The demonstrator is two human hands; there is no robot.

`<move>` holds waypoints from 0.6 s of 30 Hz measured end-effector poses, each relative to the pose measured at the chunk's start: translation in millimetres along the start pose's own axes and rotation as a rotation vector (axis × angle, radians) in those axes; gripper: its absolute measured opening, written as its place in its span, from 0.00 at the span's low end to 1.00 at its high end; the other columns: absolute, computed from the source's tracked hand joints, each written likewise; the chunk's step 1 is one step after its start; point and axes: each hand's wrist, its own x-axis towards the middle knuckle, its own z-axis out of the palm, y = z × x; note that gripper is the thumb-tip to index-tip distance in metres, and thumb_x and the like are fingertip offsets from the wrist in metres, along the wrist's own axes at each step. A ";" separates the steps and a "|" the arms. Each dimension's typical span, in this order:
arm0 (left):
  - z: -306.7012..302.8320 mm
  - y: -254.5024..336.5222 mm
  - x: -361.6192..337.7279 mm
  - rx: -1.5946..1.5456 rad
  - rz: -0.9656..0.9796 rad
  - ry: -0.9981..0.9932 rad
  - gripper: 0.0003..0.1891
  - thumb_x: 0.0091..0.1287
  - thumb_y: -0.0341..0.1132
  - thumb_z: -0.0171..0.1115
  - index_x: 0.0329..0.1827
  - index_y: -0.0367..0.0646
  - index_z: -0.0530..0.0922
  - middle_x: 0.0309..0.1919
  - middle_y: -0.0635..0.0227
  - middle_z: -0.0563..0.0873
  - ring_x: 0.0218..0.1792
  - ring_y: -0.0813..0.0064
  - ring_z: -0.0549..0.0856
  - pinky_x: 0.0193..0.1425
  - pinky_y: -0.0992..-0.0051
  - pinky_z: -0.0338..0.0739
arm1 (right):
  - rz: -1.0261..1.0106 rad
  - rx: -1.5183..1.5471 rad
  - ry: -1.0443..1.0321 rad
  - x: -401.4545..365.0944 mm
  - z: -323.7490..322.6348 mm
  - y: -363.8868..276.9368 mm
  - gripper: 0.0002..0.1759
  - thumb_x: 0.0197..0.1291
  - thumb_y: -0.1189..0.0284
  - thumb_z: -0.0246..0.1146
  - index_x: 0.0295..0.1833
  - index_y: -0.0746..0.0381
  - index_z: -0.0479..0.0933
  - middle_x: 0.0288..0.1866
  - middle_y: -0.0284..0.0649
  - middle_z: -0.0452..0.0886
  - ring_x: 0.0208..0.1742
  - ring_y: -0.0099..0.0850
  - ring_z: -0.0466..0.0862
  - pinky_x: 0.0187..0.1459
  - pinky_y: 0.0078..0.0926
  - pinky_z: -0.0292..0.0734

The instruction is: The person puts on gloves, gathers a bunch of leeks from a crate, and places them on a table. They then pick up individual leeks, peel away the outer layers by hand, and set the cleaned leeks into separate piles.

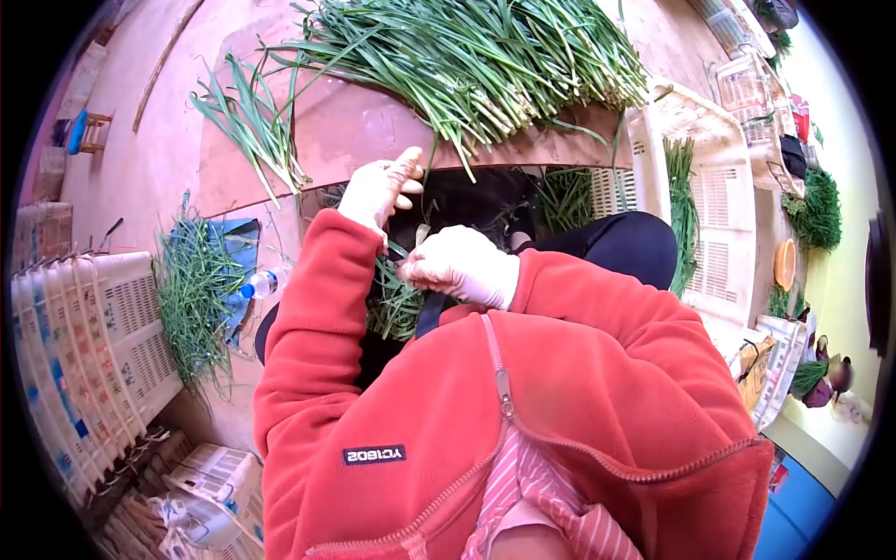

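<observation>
Both my hands wear pale gloves and are close together over my lap, below the edge of a low board (pixel 364 121). My left hand (pixel 381 191) has its fingers apart near the board's edge, a thin green leaf hanging by its fingertips. My right hand (pixel 459 266) is closed, its thumb and fingers pinched together beside a pale strip; what they hold is too small to make out. A large heap of long green chive-like stalks (pixel 467 65) lies across the board. A smaller bunch (pixel 257 126) lies left of it. Loose green trimmings (pixel 397 303) lie beneath my hands.
At the left are stacked white plastic crates (pixel 103 327), a pile of green leaves (pixel 191 289) on blue cloth and a bottle with a blue cap (pixel 266 283). More crates (pixel 723 215) stand at the right, with stalks (pixel 681 210) upright in one. A person (pixel 821 373) is at far right.
</observation>
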 end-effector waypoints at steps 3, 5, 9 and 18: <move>11.8 -12.2 -4.3 -0.044 0.066 0.025 0.21 0.66 0.51 0.59 0.43 0.39 0.81 0.32 0.67 0.85 0.27 0.79 0.78 0.31 0.80 0.71 | 0.324 -0.003 -0.451 -12.6 -8.0 -6.0 0.13 0.53 0.62 0.63 0.44 0.52 0.81 0.35 0.38 0.83 0.37 0.40 0.83 0.39 0.37 0.77; 11.8 -9.2 -9.8 0.034 0.135 0.199 0.18 0.67 0.47 0.59 0.39 0.38 0.81 0.30 0.67 0.84 0.26 0.80 0.77 0.31 0.79 0.73 | 0.598 -0.166 -0.307 0.0 -35.7 -11.1 0.17 0.58 0.54 0.58 0.41 0.54 0.82 0.29 0.39 0.83 0.34 0.40 0.83 0.39 0.38 0.77; 10.3 -9.6 -10.2 -0.178 0.207 0.094 0.17 0.69 0.46 0.55 0.41 0.40 0.81 0.28 0.73 0.82 0.21 0.88 0.71 0.26 0.86 0.63 | 0.934 -0.386 0.017 12.9 -57.1 52.3 0.23 0.63 0.53 0.53 0.30 0.60 0.81 0.22 0.38 0.83 0.27 0.36 0.83 0.35 0.36 0.77; 25.1 -48.3 -70.6 -0.547 0.034 -0.443 0.19 0.68 0.49 0.55 0.47 0.40 0.78 0.26 0.75 0.80 0.25 0.81 0.78 0.34 0.77 0.74 | 0.655 0.452 -0.331 -14.2 -39.0 -37.4 0.18 0.60 0.56 0.61 0.33 0.62 0.81 0.22 0.36 0.82 0.25 0.28 0.82 0.30 0.28 0.77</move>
